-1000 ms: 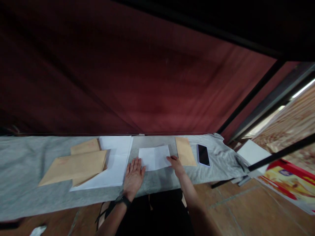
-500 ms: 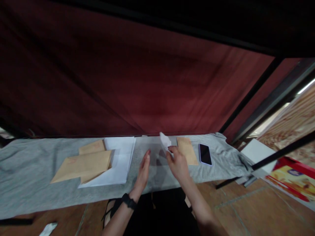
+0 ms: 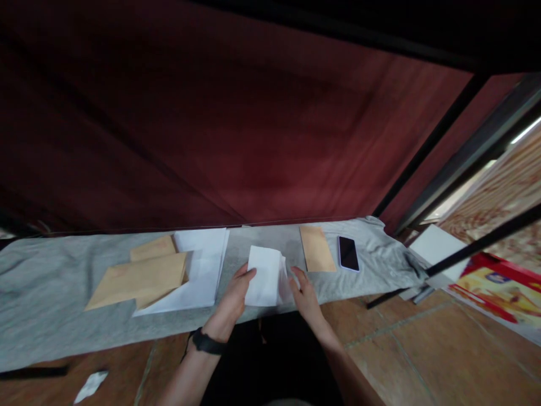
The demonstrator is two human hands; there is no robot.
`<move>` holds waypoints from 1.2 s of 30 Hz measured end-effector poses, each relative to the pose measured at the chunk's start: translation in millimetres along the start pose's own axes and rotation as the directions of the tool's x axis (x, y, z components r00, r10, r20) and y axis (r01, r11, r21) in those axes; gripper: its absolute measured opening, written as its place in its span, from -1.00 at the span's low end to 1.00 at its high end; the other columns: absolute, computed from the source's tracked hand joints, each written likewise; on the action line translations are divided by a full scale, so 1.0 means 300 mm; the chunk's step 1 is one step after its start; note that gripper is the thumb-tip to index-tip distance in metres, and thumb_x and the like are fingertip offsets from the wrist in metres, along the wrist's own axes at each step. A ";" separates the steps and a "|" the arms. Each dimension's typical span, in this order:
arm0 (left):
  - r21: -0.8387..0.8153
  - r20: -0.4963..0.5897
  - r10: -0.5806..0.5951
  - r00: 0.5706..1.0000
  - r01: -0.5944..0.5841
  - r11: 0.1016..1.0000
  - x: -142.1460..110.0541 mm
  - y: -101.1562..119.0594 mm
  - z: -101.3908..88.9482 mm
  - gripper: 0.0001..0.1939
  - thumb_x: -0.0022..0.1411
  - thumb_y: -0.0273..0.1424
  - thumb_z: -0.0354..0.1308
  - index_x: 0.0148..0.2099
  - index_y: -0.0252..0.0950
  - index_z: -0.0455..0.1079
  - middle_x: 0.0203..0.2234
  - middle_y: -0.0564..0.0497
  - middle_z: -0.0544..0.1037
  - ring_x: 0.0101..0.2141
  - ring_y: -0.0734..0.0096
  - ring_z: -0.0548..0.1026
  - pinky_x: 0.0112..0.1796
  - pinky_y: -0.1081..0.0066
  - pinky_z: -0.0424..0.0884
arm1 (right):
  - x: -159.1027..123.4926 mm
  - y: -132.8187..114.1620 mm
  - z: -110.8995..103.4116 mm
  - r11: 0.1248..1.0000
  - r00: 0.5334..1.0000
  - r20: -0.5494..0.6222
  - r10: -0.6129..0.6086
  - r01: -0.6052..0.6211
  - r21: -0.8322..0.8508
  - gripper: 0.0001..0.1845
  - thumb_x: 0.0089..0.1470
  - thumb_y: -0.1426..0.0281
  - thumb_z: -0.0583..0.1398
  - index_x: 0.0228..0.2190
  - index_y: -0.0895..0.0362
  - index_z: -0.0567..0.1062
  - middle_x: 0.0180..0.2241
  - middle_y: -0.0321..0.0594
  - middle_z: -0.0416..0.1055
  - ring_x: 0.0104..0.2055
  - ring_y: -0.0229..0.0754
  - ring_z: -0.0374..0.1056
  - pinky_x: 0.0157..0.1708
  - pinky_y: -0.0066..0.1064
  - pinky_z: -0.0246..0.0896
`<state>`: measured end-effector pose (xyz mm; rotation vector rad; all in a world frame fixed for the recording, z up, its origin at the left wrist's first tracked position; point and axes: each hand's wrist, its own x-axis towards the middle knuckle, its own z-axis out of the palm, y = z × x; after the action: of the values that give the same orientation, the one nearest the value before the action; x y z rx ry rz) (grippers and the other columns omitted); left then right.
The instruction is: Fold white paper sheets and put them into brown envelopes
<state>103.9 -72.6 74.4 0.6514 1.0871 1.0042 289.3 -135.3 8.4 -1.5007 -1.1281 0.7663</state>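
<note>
A folded sheet of white paper (image 3: 262,277) is held over the grey cloth in front of me. My left hand (image 3: 235,294) pinches its left edge, thumb on top. Just beyond the paper's loose right flap is my right hand (image 3: 305,294), its fingers apart; whether a fingertip touches the flap is hard to tell. To the right lies a single brown envelope (image 3: 318,249). Over on the left, several brown envelopes (image 3: 141,275) overlap a stack of white paper sheets (image 3: 204,265).
A phone (image 3: 348,254) lies right of the single envelope on the cloth-covered bench (image 3: 46,293). Behind the bench hangs a dark red curtain (image 3: 253,141). A red and yellow box (image 3: 502,287) and a black metal bar (image 3: 486,242) are at the right. Crumpled paper (image 3: 91,386) lies on the floor.
The folded paper has moved from my right hand to my left and now lies flatter, facing me. My right hand has let go or loosened and come nearer to me.
</note>
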 end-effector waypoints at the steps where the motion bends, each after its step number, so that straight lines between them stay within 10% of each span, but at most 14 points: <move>1: 0.015 0.057 -0.011 0.998 0.010 1.000 -0.025 0.022 0.025 -0.55 -0.08 -0.42 0.38 -0.07 -0.38 0.53 -0.38 -0.09 0.67 -0.46 0.27 0.60 -0.44 0.42 0.43 | 0.007 0.014 -0.018 0.992 0.995 -0.019 0.100 -0.099 0.077 -0.41 0.14 -0.05 0.18 0.01 0.11 0.53 0.10 0.02 0.46 0.17 0.08 0.35 0.22 -0.02 0.18; 5: 0.054 0.268 -0.014 0.963 -0.001 0.999 -0.109 0.078 0.116 -0.37 -0.04 -0.23 0.41 0.10 -0.34 0.48 -0.27 -0.13 0.68 -0.31 0.12 0.63 -0.32 0.33 0.48 | 0.007 0.003 -0.045 0.851 0.924 0.241 0.298 -0.371 0.372 -0.24 0.12 -0.22 0.05 -0.03 0.14 0.54 -0.15 -0.02 0.59 -0.08 0.07 0.51 -0.10 -0.10 0.42; 9: 0.120 0.218 0.054 0.974 -0.082 0.989 -0.082 0.051 0.104 -0.35 -0.02 -0.12 0.38 0.09 -0.34 0.49 -0.24 -0.13 0.68 -0.27 0.10 0.63 -0.21 0.24 0.49 | -0.020 -0.034 -0.056 0.708 0.870 0.342 0.355 -0.489 0.510 -0.15 0.13 -0.28 -0.05 0.02 0.14 0.50 -0.22 -0.04 0.60 -0.16 0.04 0.53 -0.24 -0.17 0.43; 14: 0.325 0.056 0.218 0.974 -0.225 0.919 0.083 -0.031 -0.033 -0.50 0.07 -0.15 0.25 0.01 -0.34 0.51 -0.31 -0.07 0.67 -0.33 0.21 0.61 -0.27 0.30 0.48 | -0.009 0.011 -0.079 0.827 0.918 0.171 0.359 -0.398 0.398 -0.36 0.00 -0.09 0.21 -0.12 0.17 0.53 -0.30 -0.06 0.59 -0.32 0.01 0.51 -0.32 -0.22 0.40; 17: 0.733 0.080 0.338 0.938 -0.286 0.618 0.171 -0.054 -0.108 -0.68 0.23 -0.29 0.04 -0.11 -0.32 0.54 -0.40 -0.01 0.64 -0.36 0.26 0.59 -0.35 0.38 0.45 | 0.043 0.053 -0.065 0.952 0.957 0.031 0.288 -0.289 0.102 -0.56 -0.03 0.01 0.22 -0.32 0.13 0.53 -0.47 -0.18 0.53 -0.44 -0.06 0.44 -0.42 -0.29 0.33; 21: 0.877 0.031 0.400 0.916 -0.217 0.429 0.227 -0.057 -0.174 -0.79 0.25 -0.40 0.06 -0.19 -0.28 0.53 -0.36 -0.05 0.64 -0.30 0.25 0.57 -0.27 0.38 0.40 | 0.117 0.086 -0.004 0.966 0.985 -0.053 0.164 -0.171 -0.191 -0.80 -0.02 0.20 0.24 -0.51 0.05 0.46 -0.59 -0.31 0.41 -0.44 -0.14 0.39 -0.40 -0.39 0.22; 31: 0.985 -0.020 0.431 0.902 -0.056 0.164 0.222 -0.129 -0.240 -0.59 0.37 -0.38 0.03 0.23 -0.26 0.36 -0.15 -0.17 0.63 -0.20 0.11 0.59 -0.17 0.26 0.41 | 0.120 0.138 0.082 0.829 0.998 -0.044 -0.038 0.006 -0.559 -0.64 0.22 0.38 0.09 0.03 0.13 0.44 -0.06 0.05 0.50 -0.06 -0.01 0.44 -0.08 -0.23 0.29; 36: 0.987 0.160 0.632 0.758 -0.107 -0.122 0.216 -0.192 -0.180 -0.46 0.42 -0.32 -0.09 0.36 -0.39 0.19 0.14 -0.34 0.45 0.15 -0.08 0.40 0.13 -0.01 0.28 | 0.142 0.120 0.108 0.735 0.952 -0.007 -0.307 0.233 -0.637 -0.54 0.29 0.36 0.01 0.16 0.18 0.38 0.14 0.11 0.36 0.17 0.06 0.29 0.15 -0.02 0.22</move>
<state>80.8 -40.5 -19.7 2.2345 2.0718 0.6415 284.0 -83.7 -29.9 -1.8349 -1.5713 0.0749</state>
